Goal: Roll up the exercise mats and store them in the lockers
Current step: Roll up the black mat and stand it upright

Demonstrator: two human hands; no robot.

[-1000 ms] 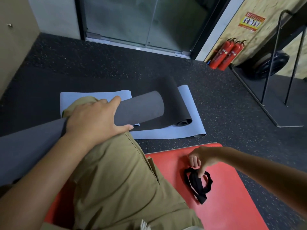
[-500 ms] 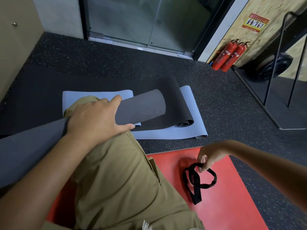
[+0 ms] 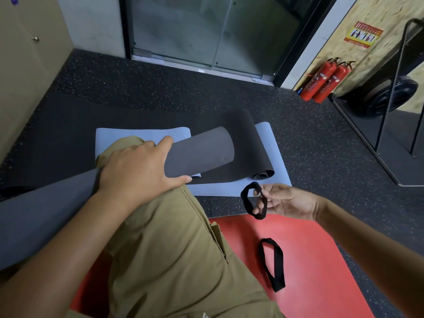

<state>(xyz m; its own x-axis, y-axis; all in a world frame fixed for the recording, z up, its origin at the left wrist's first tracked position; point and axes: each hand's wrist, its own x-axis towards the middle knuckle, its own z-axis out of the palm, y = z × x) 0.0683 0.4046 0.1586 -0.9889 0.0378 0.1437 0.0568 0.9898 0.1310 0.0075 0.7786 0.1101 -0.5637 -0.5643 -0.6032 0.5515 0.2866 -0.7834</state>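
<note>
A rolled dark grey mat (image 3: 202, 154) lies across my raised knee, and my left hand (image 3: 140, 173) grips it from above near its middle. My right hand (image 3: 286, 200) is lifted above the floor and pinches a black elastic band (image 3: 252, 200) that hangs as a loop from its fingers. A second black band (image 3: 273, 265) lies flat on the red mat (image 3: 309, 260) under me. Beyond the knee a light blue mat (image 3: 270, 161) lies spread out, and on it rests a black mat (image 3: 243, 136), curled up at its near end.
Tan locker doors (image 3: 25, 72) stand along the left wall. Glass doors (image 3: 206, 31) close the far side. Two red fire extinguishers (image 3: 325, 79) lean at the right, beside a black metal frame (image 3: 390, 106) with a weight plate behind it. The floor is dark speckled rubber.
My right hand has lifted one black band off the red mat and raised it toward the blue mat; the other band stays lying on the red mat. My left hand keeps its hold.
</note>
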